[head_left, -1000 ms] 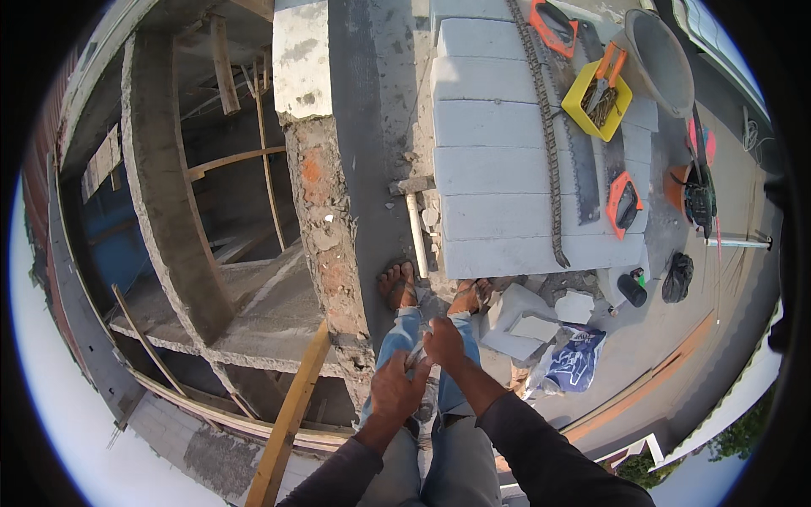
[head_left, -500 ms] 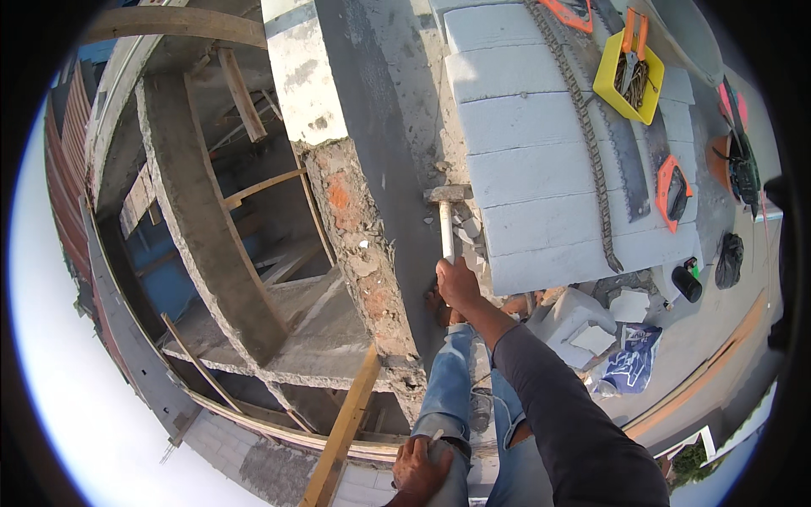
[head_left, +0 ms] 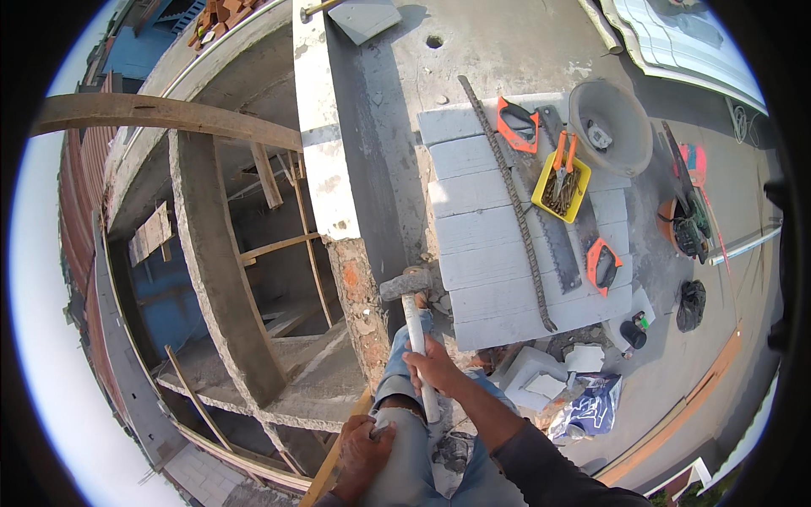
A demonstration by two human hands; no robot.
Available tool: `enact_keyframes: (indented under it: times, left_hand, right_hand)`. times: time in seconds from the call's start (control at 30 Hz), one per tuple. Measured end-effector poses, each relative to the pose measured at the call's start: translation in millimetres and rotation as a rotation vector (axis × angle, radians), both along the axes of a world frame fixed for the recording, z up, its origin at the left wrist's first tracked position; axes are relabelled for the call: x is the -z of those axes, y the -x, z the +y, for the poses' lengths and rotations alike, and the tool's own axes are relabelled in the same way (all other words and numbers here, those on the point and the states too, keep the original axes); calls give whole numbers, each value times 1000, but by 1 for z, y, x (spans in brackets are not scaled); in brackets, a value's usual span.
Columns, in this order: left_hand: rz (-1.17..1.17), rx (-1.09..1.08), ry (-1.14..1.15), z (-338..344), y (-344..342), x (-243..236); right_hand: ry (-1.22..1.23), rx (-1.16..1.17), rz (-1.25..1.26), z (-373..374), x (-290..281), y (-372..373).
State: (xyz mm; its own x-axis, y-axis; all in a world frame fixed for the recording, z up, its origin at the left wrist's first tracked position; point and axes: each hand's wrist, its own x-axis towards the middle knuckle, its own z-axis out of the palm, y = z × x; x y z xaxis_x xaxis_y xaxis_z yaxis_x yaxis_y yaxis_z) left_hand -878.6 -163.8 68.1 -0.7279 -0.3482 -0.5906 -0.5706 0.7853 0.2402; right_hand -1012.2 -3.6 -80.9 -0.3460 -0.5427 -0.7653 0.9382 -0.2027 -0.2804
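Note:
My right hand (head_left: 431,368) grips the pale handle (head_left: 413,325) of a hammer with a heavy grey head (head_left: 404,284), held above my legs. Lower left, my left hand (head_left: 365,446) is curled at my knee around a small greyish object that I cannot make out. Just left of the hammer head runs the rough concrete wall edge (head_left: 359,300), with exposed orange brick and a pale upper part. To the right lie light grey blocks (head_left: 477,237), bearing a rebar rod (head_left: 515,194), orange-handled saws (head_left: 601,266) and a yellow tub (head_left: 557,190) of nails and orange-handled pliers.
Left of the wall is an open drop with concrete beams (head_left: 203,245) and timber (head_left: 127,118). A grey bucket (head_left: 625,135) sits behind the blocks. Broken block pieces (head_left: 532,380), a blue-white sack (head_left: 596,410), a black bag (head_left: 690,306), power tools (head_left: 697,228) and planks (head_left: 684,414) lie rightward.
My hands have separated. The right one took hold of the hammer lying by the blocks and lifted it toward me. The left moved down to my knee. The view has shifted, showing more of the roof.

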Motion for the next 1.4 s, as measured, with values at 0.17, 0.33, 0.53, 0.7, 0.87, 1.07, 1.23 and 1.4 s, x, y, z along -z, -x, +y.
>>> enact_keyframes:
  times: [0.17,0.33,0.53,0.7,0.87,1.07,1.23,1.4]
  left_hand:
    - [-111,109,-19,7,68,56]
    - [-208,110,-48,-45,125,62]
    - [-263,154,-81,-65,177,65]
    - [-262,212,-91,-81,200,71]
    - [-290,237,-108,-83,211,73]
    - [-310,232,-125,-83,219,73]
    - [-337,227,-136,-80,226,76]
    - [-327,304,-108,-78,235,74]
  right_hand:
    - [38,267,-255,-59,70,119]
    - [-411,456,-68,-115,118,167]
    - [-151,-104,-191,-111,156,220]
    - [-422,28,-119,-116,147,226]
    - [-272,-111,-128,-130,140,227]
    - [-366,104,-90,-115,148,224]
    - [-447,346,-114,-123,151,217]
    - [-303,-118,-175,-105,155,224]
